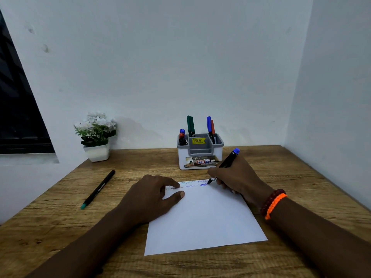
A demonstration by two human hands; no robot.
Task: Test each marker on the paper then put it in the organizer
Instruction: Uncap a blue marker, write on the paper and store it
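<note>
Wooden counter (281,177): left hand (154,195) flat, fingers spread, pinning paper (204,221); right hand (236,177) fingers gripping blue marker (224,165), tip touching paper beside blue scribble (203,184).

One sheet of paper (204,219), one organizer (200,151) holding about six markers (190,126), one blue marker (226,163) in hand, one loose pen (98,189), one potted plant (96,135), two wrist bracelets (274,204).
</note>
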